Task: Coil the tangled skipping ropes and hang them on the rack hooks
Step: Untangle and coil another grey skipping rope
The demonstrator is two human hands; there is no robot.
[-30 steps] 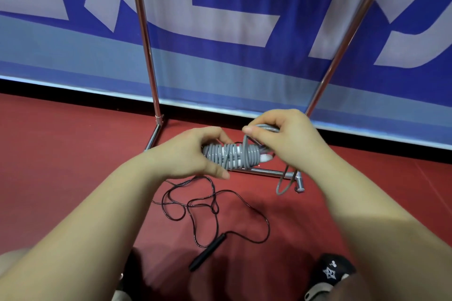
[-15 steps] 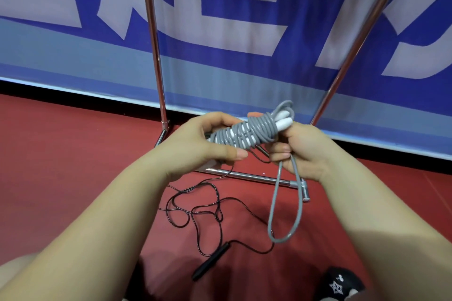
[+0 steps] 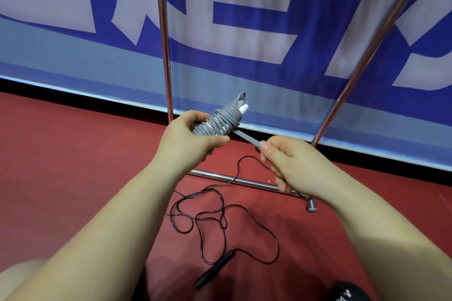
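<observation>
My left hand (image 3: 188, 139) grips a grey skipping rope (image 3: 223, 118) wound tightly round its white handles, the bundle tilted up to the right. A taut grey strand runs from the bundle down to my right hand (image 3: 291, 166), which grips it in a fist. A thin black skipping rope (image 3: 220, 215) lies tangled on the red floor below my hands, with one black handle (image 3: 215, 269) near me. The chrome rack (image 3: 164, 39) stands ahead against the banner; its hooks are out of view.
The rack's foot bar (image 3: 234, 179) lies on the floor under my hands, ending in a cap (image 3: 311, 206). Its second post (image 3: 362, 61) slants up to the right. A blue and white banner (image 3: 244, 19) closes off the back. A dark shoe (image 3: 347, 292) shows bottom right.
The hanging grey loop is gone; my right hand has left the bundle's end and pulled the strand taut, down and to the right. The bundle has tilted up.
</observation>
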